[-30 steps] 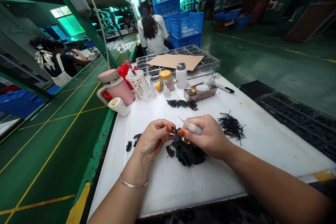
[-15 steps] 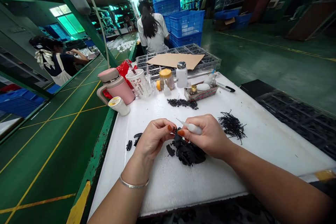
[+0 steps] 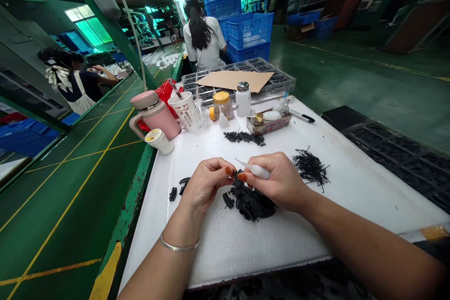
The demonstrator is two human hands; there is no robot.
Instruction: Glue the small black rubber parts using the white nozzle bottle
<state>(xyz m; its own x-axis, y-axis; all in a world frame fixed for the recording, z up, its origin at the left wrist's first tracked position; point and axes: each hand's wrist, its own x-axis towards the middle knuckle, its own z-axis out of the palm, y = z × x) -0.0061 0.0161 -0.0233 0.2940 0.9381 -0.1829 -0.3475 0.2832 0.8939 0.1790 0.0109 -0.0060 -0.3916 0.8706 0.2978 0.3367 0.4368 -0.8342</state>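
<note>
Between the fingertips of my left hand (image 3: 207,183), closed in a pinch, is a small black part (image 3: 233,174); its exact shape is too small to tell. My right hand (image 3: 277,180) is closed around a white glue bottle (image 3: 260,171) with a thin pointed nozzle that slants up to the left. The right fingertips almost meet the left ones at the black part. Just below both hands lies a heap of black curved plastic pieces (image 3: 253,205). A few more black pieces (image 3: 173,194) rest left of my left wrist.
On the white work surface (image 3: 351,192) lie a pile of thin black rods (image 3: 311,167) and small black rings (image 3: 244,138). Behind them stand a pink mug (image 3: 160,117), a plastic cup (image 3: 184,111), a white bottle (image 3: 243,101) and a small box (image 3: 270,124). Two people sit further off.
Almost nothing differs. Both hands hold nearly the same pose over the heap, with only a very slight shift of the fingers and the bottle.
</note>
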